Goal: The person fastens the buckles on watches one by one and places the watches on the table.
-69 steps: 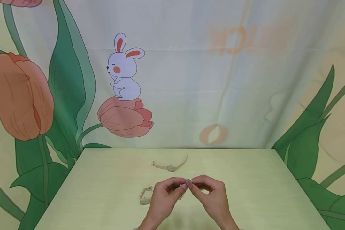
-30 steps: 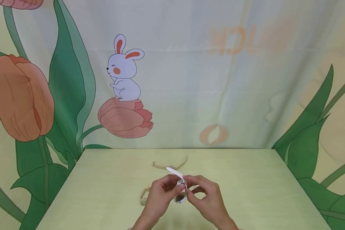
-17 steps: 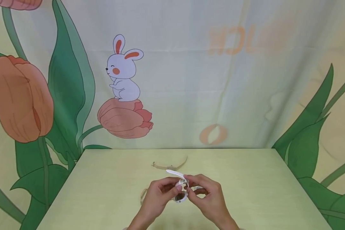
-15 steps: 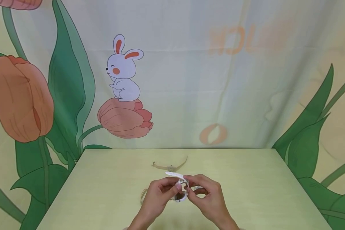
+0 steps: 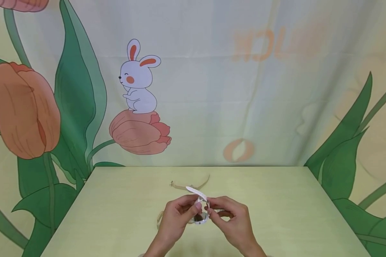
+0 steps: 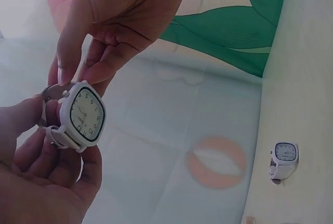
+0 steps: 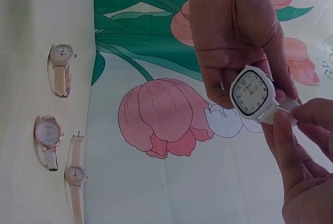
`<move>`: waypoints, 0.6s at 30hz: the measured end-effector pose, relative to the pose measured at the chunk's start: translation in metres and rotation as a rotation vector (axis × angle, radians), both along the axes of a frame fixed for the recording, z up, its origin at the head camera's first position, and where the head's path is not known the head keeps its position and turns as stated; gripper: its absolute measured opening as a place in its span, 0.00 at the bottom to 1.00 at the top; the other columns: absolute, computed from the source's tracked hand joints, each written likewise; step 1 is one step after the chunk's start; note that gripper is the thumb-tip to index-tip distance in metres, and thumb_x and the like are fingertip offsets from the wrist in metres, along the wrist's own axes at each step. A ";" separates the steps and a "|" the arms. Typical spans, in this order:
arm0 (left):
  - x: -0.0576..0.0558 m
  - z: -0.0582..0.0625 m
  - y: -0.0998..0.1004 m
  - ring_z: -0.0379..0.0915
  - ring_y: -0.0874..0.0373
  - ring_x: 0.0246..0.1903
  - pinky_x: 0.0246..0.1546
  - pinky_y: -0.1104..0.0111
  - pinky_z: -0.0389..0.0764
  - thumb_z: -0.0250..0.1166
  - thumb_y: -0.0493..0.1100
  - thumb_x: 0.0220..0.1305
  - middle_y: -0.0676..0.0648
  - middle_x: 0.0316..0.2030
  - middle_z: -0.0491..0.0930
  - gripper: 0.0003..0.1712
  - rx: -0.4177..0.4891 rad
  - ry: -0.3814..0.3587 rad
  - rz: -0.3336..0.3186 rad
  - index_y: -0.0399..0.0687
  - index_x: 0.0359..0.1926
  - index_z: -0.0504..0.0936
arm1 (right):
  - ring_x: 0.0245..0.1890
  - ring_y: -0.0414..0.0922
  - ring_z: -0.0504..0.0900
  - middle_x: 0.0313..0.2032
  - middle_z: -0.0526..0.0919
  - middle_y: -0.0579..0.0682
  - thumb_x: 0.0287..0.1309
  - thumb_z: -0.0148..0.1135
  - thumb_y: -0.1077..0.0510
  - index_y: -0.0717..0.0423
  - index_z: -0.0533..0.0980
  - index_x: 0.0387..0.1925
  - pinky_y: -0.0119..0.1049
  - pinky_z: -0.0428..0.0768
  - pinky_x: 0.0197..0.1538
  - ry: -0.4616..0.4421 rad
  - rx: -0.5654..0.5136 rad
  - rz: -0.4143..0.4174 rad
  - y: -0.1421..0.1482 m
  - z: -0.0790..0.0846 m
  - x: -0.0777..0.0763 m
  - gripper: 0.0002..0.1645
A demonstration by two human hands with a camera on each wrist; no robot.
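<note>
Between both hands is a white wristwatch [image 5: 201, 220] with a rounded-square case, held above the table, its dial facing away from the head camera. My left hand [image 5: 176, 218] grips it, the thumb at the strap near the case. With thumb and index finger my right hand [image 5: 229, 216] pinches the white strap [image 5: 197, 192], whose free end sticks up to the left. In the left wrist view the dial [image 6: 87, 114] shows plainly, and the strap loops behind the case. Fingers hide the buckle area, so I cannot tell how far the strap is threaded.
On the table [image 5: 276, 200], a beige-strapped watch [image 5: 180, 187] lies stretched out behind the hands. A second beige watch [image 7: 62, 54] sits by the left hand. A rose-gold-rimmed watch [image 7: 48, 133] lies between them. Another white watch [image 6: 285, 152] rests toward the right. A printed curtain hangs behind.
Since the earliest frame, the watch has turned, and its white strap end has come out above the fingers. Over the last half second that end has tilted upward, while both hands stay nearly in place.
</note>
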State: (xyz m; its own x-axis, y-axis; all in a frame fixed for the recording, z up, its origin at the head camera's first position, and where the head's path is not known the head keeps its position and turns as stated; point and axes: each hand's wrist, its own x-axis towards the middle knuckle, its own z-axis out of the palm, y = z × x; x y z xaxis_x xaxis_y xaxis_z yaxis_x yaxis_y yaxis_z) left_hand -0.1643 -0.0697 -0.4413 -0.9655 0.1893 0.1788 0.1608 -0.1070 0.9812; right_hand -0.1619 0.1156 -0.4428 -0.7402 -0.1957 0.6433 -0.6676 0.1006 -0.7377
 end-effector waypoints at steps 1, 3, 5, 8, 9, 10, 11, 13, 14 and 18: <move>0.000 0.000 0.001 0.81 0.67 0.32 0.38 0.73 0.84 0.66 0.40 0.65 0.54 0.33 0.85 0.17 -0.001 0.003 0.014 0.31 0.51 0.81 | 0.39 0.40 0.88 0.39 0.87 0.56 0.58 0.67 0.68 0.60 0.83 0.47 0.35 0.86 0.32 -0.003 0.004 -0.002 0.000 0.001 0.000 0.14; 0.001 0.001 0.002 0.80 0.66 0.30 0.36 0.72 0.84 0.66 0.39 0.64 0.54 0.32 0.85 0.15 0.001 -0.008 0.042 0.33 0.49 0.83 | 0.41 0.40 0.87 0.40 0.87 0.55 0.59 0.66 0.68 0.58 0.82 0.47 0.35 0.86 0.35 0.002 0.016 -0.008 0.001 0.002 -0.001 0.13; 0.001 0.001 0.003 0.79 0.66 0.30 0.36 0.73 0.83 0.68 0.40 0.63 0.51 0.33 0.86 0.14 -0.029 -0.005 0.073 0.36 0.47 0.84 | 0.42 0.41 0.86 0.41 0.86 0.53 0.60 0.64 0.68 0.57 0.82 0.46 0.34 0.86 0.38 0.012 0.029 -0.021 0.002 0.004 -0.002 0.13; 0.001 0.001 0.003 0.80 0.66 0.32 0.38 0.73 0.82 0.69 0.41 0.62 0.44 0.35 0.86 0.12 -0.101 0.040 0.093 0.39 0.44 0.86 | 0.42 0.43 0.85 0.42 0.86 0.54 0.60 0.64 0.69 0.57 0.81 0.46 0.32 0.85 0.41 0.061 0.042 -0.033 0.004 0.009 -0.005 0.13; 0.001 0.001 0.004 0.80 0.66 0.33 0.38 0.74 0.82 0.69 0.41 0.62 0.43 0.35 0.86 0.11 -0.127 0.058 0.091 0.41 0.43 0.86 | 0.42 0.43 0.85 0.42 0.86 0.53 0.60 0.64 0.69 0.57 0.81 0.46 0.31 0.85 0.42 0.076 0.047 -0.036 0.005 0.011 -0.006 0.13; 0.001 0.000 0.004 0.81 0.66 0.34 0.38 0.73 0.81 0.69 0.42 0.62 0.42 0.36 0.86 0.11 -0.149 0.077 0.086 0.42 0.43 0.87 | 0.42 0.43 0.85 0.42 0.86 0.53 0.60 0.64 0.69 0.57 0.81 0.46 0.31 0.84 0.42 0.091 0.054 -0.038 0.005 0.013 -0.007 0.13; 0.001 -0.001 0.004 0.81 0.66 0.35 0.39 0.73 0.81 0.69 0.42 0.62 0.41 0.36 0.86 0.10 -0.163 0.094 0.074 0.43 0.43 0.87 | 0.42 0.42 0.84 0.42 0.87 0.52 0.59 0.65 0.69 0.56 0.81 0.46 0.30 0.84 0.42 0.108 0.061 -0.040 0.005 0.015 -0.008 0.14; 0.001 -0.002 0.005 0.81 0.66 0.35 0.39 0.72 0.82 0.69 0.43 0.62 0.41 0.36 0.86 0.10 -0.181 0.120 0.047 0.45 0.43 0.87 | 0.41 0.41 0.84 0.41 0.87 0.51 0.58 0.66 0.69 0.54 0.82 0.46 0.30 0.83 0.41 0.131 0.076 -0.044 0.005 0.019 -0.009 0.15; 0.001 -0.003 0.005 0.81 0.66 0.36 0.39 0.72 0.82 0.69 0.43 0.62 0.42 0.37 0.86 0.10 -0.190 0.130 0.037 0.46 0.44 0.87 | 0.40 0.40 0.84 0.41 0.87 0.50 0.57 0.67 0.69 0.54 0.82 0.46 0.30 0.83 0.40 0.138 0.081 -0.047 0.005 0.020 -0.010 0.16; 0.002 -0.005 0.006 0.80 0.67 0.38 0.42 0.72 0.81 0.68 0.45 0.63 0.42 0.39 0.87 0.11 -0.205 0.136 0.014 0.46 0.45 0.87 | 0.36 0.39 0.82 0.37 0.88 0.51 0.53 0.69 0.70 0.53 0.83 0.44 0.31 0.81 0.38 0.148 0.086 -0.069 0.004 0.022 -0.010 0.17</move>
